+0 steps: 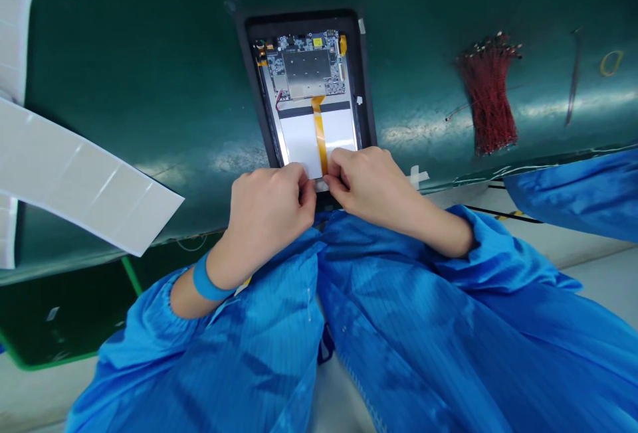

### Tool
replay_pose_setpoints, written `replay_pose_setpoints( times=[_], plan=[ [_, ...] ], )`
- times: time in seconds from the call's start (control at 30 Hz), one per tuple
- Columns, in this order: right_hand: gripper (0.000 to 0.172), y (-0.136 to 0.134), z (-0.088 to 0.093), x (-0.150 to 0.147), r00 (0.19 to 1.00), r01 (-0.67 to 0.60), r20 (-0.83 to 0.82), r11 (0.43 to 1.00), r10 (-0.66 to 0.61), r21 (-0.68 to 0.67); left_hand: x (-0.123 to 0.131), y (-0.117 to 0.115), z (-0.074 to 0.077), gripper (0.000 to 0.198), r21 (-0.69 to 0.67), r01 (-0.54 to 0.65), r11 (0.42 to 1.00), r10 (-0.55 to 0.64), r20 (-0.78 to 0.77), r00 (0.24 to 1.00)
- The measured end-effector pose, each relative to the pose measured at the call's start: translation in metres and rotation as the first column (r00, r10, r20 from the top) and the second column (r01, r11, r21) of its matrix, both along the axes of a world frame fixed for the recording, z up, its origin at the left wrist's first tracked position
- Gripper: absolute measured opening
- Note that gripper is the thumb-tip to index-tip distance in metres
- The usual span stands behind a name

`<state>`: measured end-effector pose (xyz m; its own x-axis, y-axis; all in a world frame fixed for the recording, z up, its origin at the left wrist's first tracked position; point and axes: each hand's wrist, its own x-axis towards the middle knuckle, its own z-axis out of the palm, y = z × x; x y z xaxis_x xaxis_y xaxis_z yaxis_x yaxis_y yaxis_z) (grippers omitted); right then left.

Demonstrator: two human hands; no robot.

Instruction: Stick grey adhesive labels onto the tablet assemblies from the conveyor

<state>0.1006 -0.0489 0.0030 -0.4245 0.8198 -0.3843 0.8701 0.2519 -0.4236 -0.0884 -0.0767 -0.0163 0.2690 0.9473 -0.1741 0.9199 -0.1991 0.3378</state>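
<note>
lengthwise away, open tablet (304, 134), left hand (269, 207), right hand (371, 184), fingers (305, 195) pinched on its near-end tab (321, 185)

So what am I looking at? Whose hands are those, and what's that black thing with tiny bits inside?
The camera sits on a person's head and looks down, so you see their own two hands and blue sleeves. On the green table lies an opened tablet. Inside it you can see a circuit board and an orange ribbon cable running over a white sheet. The left hand and right hand meet at its near edge, pinching a small pale strip. To the right lies a bundle of red wires; to the left, long white strips.
</note>
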Motion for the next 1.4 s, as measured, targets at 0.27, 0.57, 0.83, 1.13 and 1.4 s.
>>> replay_pose_setpoints(
  times=[0.27,0.57,0.83,1.13,1.4],
  plan=[
    [0.020,0.001,0.000,-0.001,0.999,-0.018,0.027,1.000,0.018,0.004,0.002,0.002,0.002,0.022,-0.008,0.023,1.000,-0.024,-0.027,0.999],
    [0.025,-0.010,0.003,0.005,0.995,-0.016,0.098,0.991,0.002,0.134,-0.008,0.001,0.007,0.023,-0.013,-0.055,0.998,0.054,-0.073,0.996],
    [0.031,-0.031,-0.036,0.052,0.938,-0.228,-0.136,0.865,0.318,0.448,-0.041,-0.024,-0.020,0.029,0.395,0.285,0.873,-0.339,0.073,0.938],
    [0.041,-0.030,-0.051,0.078,0.878,-0.391,-0.042,0.764,0.477,0.513,-0.044,-0.033,-0.049,0.062,0.427,0.436,0.792,-0.524,0.109,0.845],
    [0.040,0.028,-0.019,0.196,0.943,0.134,0.207,0.864,-0.262,0.485,-0.030,-0.027,-0.052,0.060,0.408,0.339,0.848,-0.446,0.202,0.872]
  ],
)
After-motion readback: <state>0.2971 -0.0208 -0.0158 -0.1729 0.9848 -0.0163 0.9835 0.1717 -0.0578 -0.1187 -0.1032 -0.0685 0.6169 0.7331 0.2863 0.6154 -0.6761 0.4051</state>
